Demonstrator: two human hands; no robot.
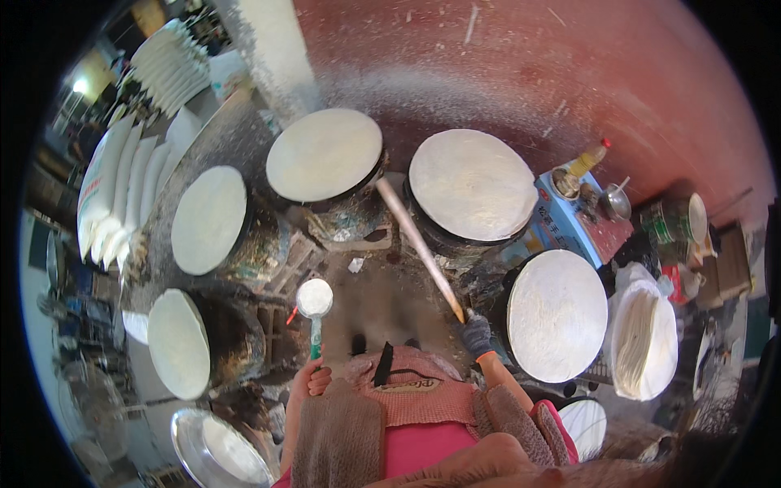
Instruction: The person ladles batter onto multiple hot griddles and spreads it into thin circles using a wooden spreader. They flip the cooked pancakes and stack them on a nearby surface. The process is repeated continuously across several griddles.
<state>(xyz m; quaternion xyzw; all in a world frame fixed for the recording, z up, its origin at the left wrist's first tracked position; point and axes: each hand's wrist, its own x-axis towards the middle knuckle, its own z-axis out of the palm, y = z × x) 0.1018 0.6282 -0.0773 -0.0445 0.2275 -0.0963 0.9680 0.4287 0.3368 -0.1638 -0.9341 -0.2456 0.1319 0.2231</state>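
My left hand (311, 379) is closed around the green handle of a ladle (315, 299) whose round bowl shows a pale, white content. In a grey knit glove, my right hand (477, 335) grips something near the tip of a long wooden stick (421, 247); the stick slants up and left between two griddles. Thin pale flatbreads cover several round griddles in an arc around me, among them one at the top left (324, 155), one at the top right (473, 185) and one by my right hand (557, 316).
A metal basin (221, 448) with white content stands at lower left. A bag of stacked flatbreads (644, 335) lies right. An oil bottle (589, 160) and metal bowl (615, 202) stand by a blue box (564, 219). White sacks (116, 183) are piled left; a red wall rises ahead.
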